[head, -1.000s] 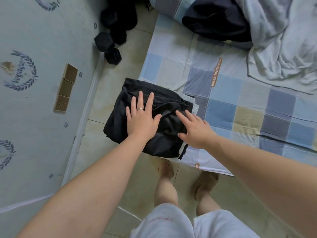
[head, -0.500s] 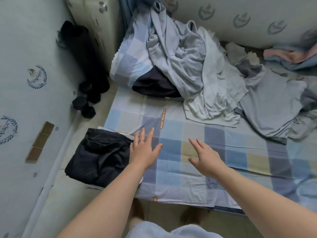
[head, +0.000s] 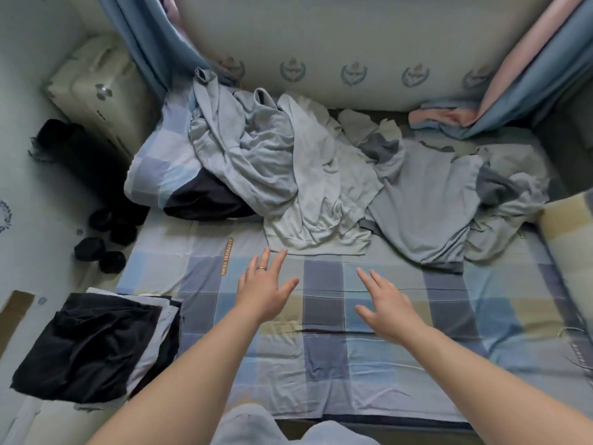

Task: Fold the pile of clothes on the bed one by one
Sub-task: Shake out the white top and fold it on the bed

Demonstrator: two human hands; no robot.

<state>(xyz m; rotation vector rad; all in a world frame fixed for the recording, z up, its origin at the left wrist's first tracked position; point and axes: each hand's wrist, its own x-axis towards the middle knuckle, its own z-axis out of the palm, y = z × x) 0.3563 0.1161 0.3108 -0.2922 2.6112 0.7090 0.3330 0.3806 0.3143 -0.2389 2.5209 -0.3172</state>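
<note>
A folded black garment (head: pixel 90 345) lies on a small stack at the bed's near left corner. Unfolded clothes lie heaped across the far half of the bed: a pale grey garment (head: pixel 321 200) in the middle, a blue-grey one (head: pixel 423 207) to its right, another grey one (head: pixel 244 149) draped over the pillow. My left hand (head: pixel 264 292) hovers with straight spread fingers just short of the pale grey garment's hem. My right hand (head: pixel 385 305) is stretched out beside it, fingers straight, holding nothing. Both hang over the checked sheet (head: pixel 324 354).
A checked pillow (head: pixel 157 168) with a dark garment (head: pixel 202 200) tucked under it sits at the far left. A cream suitcase (head: pixel 99 91) and black dumbbells (head: pixel 102 252) stand on the floor to the left. A striped cushion (head: pixel 571 252) lies at the right edge; curtains hang behind.
Both hands have left the folded black garment and moved right and forward toward the heap. The view has lifted from the bed corner to the whole bed.
</note>
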